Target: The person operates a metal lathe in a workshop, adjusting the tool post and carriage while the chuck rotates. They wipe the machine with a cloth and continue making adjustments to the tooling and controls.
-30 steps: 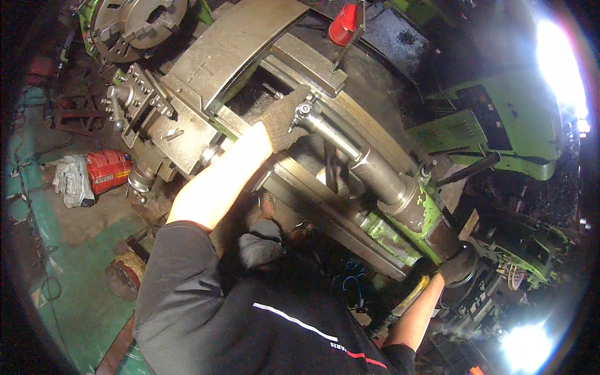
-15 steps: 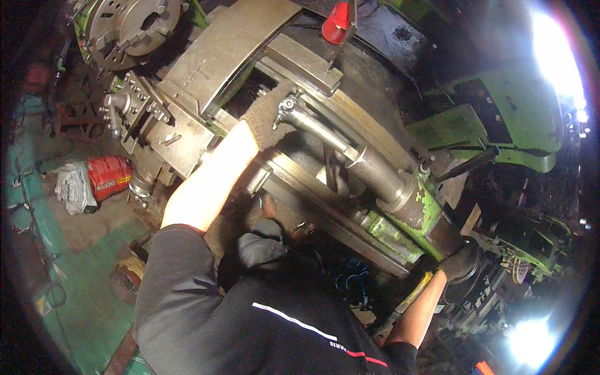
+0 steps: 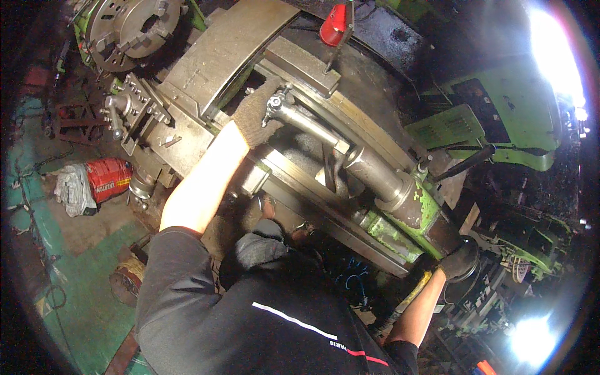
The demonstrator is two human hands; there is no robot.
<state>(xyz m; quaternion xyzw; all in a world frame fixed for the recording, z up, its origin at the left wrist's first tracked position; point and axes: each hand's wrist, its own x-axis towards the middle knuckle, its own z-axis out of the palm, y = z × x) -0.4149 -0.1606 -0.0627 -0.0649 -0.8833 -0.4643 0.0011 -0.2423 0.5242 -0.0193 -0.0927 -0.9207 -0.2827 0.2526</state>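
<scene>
Worn green floor (image 3: 81,306) lies left of the left fingers (image 3: 265,94). Two white lights (image 3: 531,342) glare far to their right.

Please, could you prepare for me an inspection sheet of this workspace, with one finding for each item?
Surface: metal machine bed, its rails running diagonally.
Job's things: steel shaft projecting from the partly green tailstock.
Clutter: red package against a crumpled grey bag, at left.
Grippers: gloved left hand at the shaft's head, fingers partly hidden; gloved right hand at the tailstock's far end, grip unclear.
Cables: thin dark loop, probably cable, on the green floor.
Surroundings: round steel chuck upper left; green machine cover upper right; bright lights at right.
</scene>
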